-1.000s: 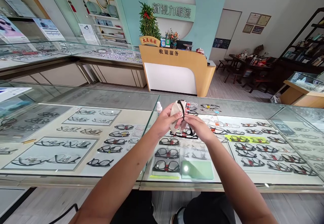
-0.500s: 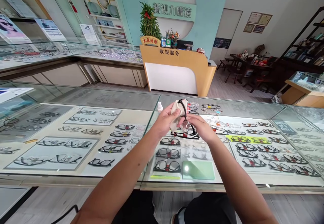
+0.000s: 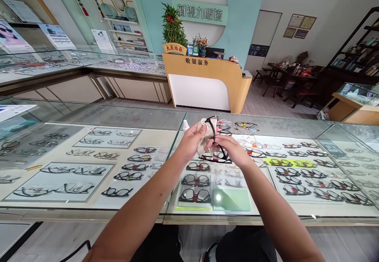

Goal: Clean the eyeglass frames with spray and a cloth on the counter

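Over the glass display counter, my left hand (image 3: 191,138) is closed on a pale beige cloth (image 3: 210,124), its thumb pressed on top. The cloth lies against one lens of a pair of black-framed eyeglasses (image 3: 212,132). My right hand (image 3: 232,147) pinches the same eyeglasses near the middle of the frame. Their other clear lens hangs below my right fingers, and part of the frame is hidden by the fingers and cloth. A small white bottle (image 3: 186,126) stands just beyond my left hand.
Beneath my hands is a glass counter (image 3: 237,217) with rows of eyeglasses inside. A green pad (image 3: 232,199) lies near its front edge. Across the floor stands a wooden cashier desk (image 3: 204,70), with another display case (image 3: 130,76) to its left.
Both hands, the cloth and the eyeglasses have shifted very slightly left. The cloth is bunched differently under my left thumb. The camera view has turned a little.
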Tool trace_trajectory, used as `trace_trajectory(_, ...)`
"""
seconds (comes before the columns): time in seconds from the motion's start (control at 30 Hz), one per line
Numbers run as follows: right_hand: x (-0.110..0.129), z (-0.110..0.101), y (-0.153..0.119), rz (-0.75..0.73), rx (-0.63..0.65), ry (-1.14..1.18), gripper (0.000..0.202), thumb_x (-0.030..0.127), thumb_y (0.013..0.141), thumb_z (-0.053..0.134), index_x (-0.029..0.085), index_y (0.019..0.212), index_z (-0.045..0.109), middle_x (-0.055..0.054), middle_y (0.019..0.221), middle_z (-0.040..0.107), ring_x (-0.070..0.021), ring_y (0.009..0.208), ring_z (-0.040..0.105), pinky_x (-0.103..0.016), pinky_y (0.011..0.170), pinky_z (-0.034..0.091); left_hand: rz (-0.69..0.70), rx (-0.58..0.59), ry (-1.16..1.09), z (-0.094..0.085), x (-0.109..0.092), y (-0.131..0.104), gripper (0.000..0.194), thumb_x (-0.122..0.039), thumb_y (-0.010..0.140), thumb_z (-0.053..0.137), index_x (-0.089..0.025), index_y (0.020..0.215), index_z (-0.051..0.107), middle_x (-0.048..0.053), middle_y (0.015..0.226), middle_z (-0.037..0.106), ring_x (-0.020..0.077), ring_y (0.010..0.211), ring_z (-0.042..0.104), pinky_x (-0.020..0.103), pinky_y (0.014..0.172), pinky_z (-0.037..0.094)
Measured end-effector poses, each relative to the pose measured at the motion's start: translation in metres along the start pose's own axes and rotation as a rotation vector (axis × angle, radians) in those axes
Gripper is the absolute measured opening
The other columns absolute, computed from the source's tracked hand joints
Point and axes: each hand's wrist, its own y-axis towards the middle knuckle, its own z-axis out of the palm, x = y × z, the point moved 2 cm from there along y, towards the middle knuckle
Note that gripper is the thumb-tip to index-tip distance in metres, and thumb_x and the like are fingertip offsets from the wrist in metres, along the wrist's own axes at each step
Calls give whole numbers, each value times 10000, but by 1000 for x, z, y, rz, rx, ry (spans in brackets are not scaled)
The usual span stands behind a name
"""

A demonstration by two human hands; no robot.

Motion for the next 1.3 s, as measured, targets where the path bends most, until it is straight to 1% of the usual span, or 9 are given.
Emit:
trace_trajectory(0.1,-1,0,1,7,15,35,324,516,981,665,248,864,806,-50,970,762,-246,977,633,-382,1027,500,-17,24,12,2,-4,-1,523,-572,890,916,-165,1124,686,-22,640,669,103,490,532,263,567,487)
trace_trajectory(0.17,-1,2,1,8,28,32,331,511,990,645,248,877,812,-51,997,781,-244,975,638,-379,1031,497,-19,3,46,4,-6,-2,512,-549,870,938,-167,1098,683,-43,614,639,94,476,512,253,553,476)
trace_trajectory(0.37,7,6,-1,-27,88,-65,380,517,1016,610,243,828,793,-32,835,685,-232,862,600,-370,922,492,24,-122,30,6,-1,-3,579,-686,850,906,-196,980,627,-30,757,692,88,420,540,236,426,425)
trace_trajectory(0.47,11,7,-2,-41,124,-75,418,553,1032,587,251,845,807,-36,830,673,-236,849,586,-372,897,492,18,-111,30,2,4,-1,593,-752,896,828,-193,955,636,-39,667,640,106,404,537,259,439,472)
trace_trajectory(0.6,11,4,-2,-25,73,-61,395,532,1018,604,250,818,795,-35,835,671,-234,862,573,-371,911,484,-29,-49,26,-4,4,0,569,-740,963,761,-179,997,669,-20,585,616,138,435,564,276,499,494)
trace_trajectory(0.83,-5,-1,2,16,-20,52,308,482,968,657,259,816,808,-44,907,740,-243,931,614,-382,994,501,-35,53,18,2,-7,-2,486,-531,901,915,-162,1119,686,-25,644,651,112,501,541,289,609,522)
trace_trajectory(1.07,1,-1,-2,52,-47,-59,295,493,942,691,261,797,801,-45,958,777,-261,1024,656,-402,1062,514,-38,-52,3,1,1,-1,575,-680,871,895,-192,992,616,-5,737,708,111,443,569,248,465,425)
trace_trajectory(1.2,-8,-6,-2,72,-94,-29,282,525,937,733,265,890,830,-62,1067,796,-278,1121,666,-417,1089,519,-64,-7,8,-1,-2,-2,554,-712,941,807,-193,979,616,-2,597,647,144,444,575,258,482,433)
trace_trajectory(1.3,-19,-9,1,81,-124,20,307,561,929,760,264,932,836,-77,1107,800,-295,1167,667,-431,1099,522,-52,44,-8,1,-7,-2,552,-632,900,887,-165,1108,676,6,664,681,143,489,591,286,549,489)
